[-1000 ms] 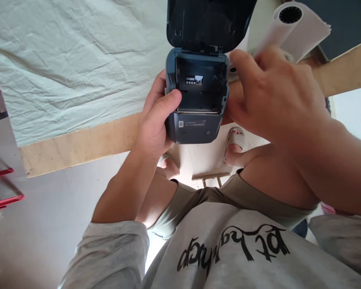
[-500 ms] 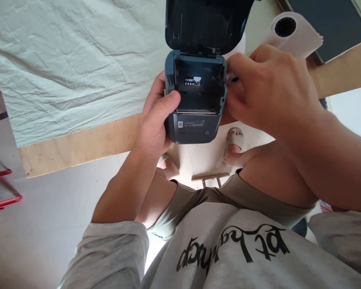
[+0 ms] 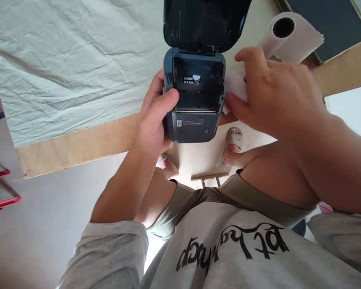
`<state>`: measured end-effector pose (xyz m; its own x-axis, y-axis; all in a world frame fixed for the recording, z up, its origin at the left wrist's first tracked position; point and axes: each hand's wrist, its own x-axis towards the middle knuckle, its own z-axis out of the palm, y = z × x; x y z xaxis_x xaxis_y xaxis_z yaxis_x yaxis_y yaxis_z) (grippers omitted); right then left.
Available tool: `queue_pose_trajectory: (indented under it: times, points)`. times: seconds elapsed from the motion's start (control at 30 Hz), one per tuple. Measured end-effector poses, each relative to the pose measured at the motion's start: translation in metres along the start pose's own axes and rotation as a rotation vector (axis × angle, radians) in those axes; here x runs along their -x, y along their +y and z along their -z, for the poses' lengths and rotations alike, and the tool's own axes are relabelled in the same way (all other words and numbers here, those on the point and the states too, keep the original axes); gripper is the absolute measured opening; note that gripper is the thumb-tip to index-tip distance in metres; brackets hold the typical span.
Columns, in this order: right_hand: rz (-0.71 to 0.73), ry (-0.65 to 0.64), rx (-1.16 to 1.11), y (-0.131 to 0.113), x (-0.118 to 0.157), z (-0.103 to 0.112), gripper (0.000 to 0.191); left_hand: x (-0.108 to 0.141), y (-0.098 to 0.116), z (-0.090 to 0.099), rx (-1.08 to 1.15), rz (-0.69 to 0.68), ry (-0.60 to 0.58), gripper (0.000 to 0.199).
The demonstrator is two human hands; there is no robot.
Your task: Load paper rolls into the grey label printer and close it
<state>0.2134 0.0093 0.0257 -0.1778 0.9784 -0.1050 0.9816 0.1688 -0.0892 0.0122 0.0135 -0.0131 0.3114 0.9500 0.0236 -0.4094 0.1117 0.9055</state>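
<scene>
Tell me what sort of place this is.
Likely a home or small-shop workspace: an open portable label printer in the left hand, a white paper roll, and a wooden table partly under wrinkled cloth.

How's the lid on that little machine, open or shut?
Open: the dark lid is swung back from the machine, so its hollow inside shows.

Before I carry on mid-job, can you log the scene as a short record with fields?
left hand: holds dark device, thumb over its edge
lid: raised
compartment: label visible, no roll inside
right hand: beside device, at small white item; grip unclear
beyond right hand: white roll, loose end out
left side: pale wrinkled cloth
</scene>
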Motion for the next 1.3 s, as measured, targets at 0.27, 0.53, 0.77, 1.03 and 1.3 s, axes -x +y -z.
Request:
queue_pose_trajectory:
  times: [0.27,0.53,0.77,1.03,1.3]
  points:
    - [-0.151,-0.126,-0.889,0.018,0.006,0.005,0.015,0.004,0.002,-0.005,-0.01,-0.004,0.076,0.024]
    - [0.094,-0.184,-0.94,0.037,0.015,-0.014,0.043,-0.002,-0.002,0.0,0.016,-0.029,0.025,0.026]
    - [0.214,-0.006,-0.836,0.032,0.017,-0.012,0.036,-0.008,-0.008,0.006,-0.018,-0.032,-0.025,0.028]
    - [0.257,0.262,-0.458,0.033,0.006,-0.022,0.038,-0.006,-0.002,0.006,-0.03,-0.014,-0.038,0.03]
    - [0.288,0.291,-0.372,0.029,0.006,-0.02,0.027,-0.009,-0.011,0.008,-0.004,-0.055,-0.016,0.033]
